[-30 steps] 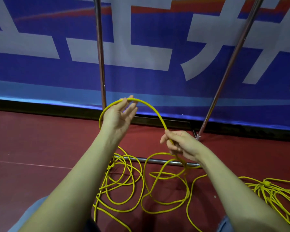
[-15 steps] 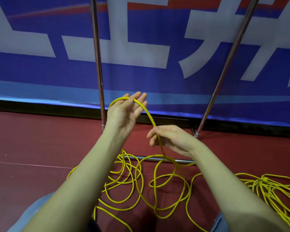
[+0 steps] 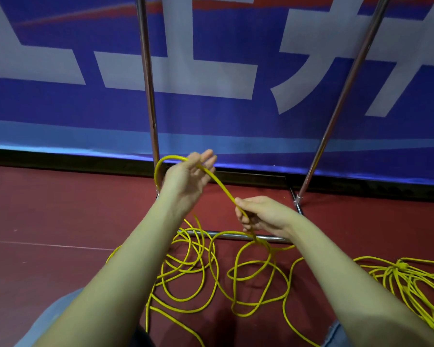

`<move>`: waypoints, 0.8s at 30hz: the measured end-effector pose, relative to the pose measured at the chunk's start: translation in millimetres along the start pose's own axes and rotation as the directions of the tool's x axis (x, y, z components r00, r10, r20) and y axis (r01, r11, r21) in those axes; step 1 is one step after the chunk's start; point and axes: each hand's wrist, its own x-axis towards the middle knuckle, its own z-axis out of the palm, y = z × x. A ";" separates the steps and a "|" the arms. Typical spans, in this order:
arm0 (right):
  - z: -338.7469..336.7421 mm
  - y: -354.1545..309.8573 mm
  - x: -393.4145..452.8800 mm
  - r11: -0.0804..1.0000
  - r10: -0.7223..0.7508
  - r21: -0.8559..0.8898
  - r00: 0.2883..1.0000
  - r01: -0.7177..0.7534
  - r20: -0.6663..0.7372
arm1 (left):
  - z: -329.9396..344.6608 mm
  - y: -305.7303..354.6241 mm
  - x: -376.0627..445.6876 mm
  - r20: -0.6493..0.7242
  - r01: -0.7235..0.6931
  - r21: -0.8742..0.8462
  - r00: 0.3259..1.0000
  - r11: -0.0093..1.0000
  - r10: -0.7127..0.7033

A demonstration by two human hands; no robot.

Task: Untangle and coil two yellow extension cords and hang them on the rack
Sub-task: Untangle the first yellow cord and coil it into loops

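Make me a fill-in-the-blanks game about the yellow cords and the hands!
1. The cord running between the two hands is coloured ____.
2. The right hand ____ the cord between thumb and fingers.
3. A loop of cord drapes over the ____ hand, whose fingers are nearly straight.
4. A second cord lies bundled on the ____ floor.

Missing words: yellow; pinches; left; red
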 end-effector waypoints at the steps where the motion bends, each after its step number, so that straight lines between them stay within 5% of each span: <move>1: 1.2 -4.3 -1.3 1.000 -0.003 -0.010 1.000 0.003 -0.014 | 2.4 -7.0 -1.7 0.012 0.013 0.034 1.000 0.999 -0.013; 6: 3.2 -26.1 -15.1 0.998 -0.044 -0.039 0.994 0.040 -0.097 | 7.7 -24.7 -9.1 0.054 -0.016 0.105 0.998 0.994 0.011; 12: 3.0 -24.8 -17.2 0.986 -0.164 0.009 0.986 0.164 0.001 | 15.6 -4.8 -12.7 0.071 -0.118 -0.021 0.990 0.993 0.119; 18: -5.6 7.5 -1.3 0.983 -0.063 -0.178 0.994 0.047 -0.085 | 4.5 21.2 -8.3 0.022 -0.218 -0.034 0.976 0.975 0.218; 24: -5.3 4.3 -2.6 0.986 -0.101 -0.148 0.976 0.073 -0.191 | -0.3 19.9 2.1 -0.015 -0.234 -0.082 0.972 0.969 0.233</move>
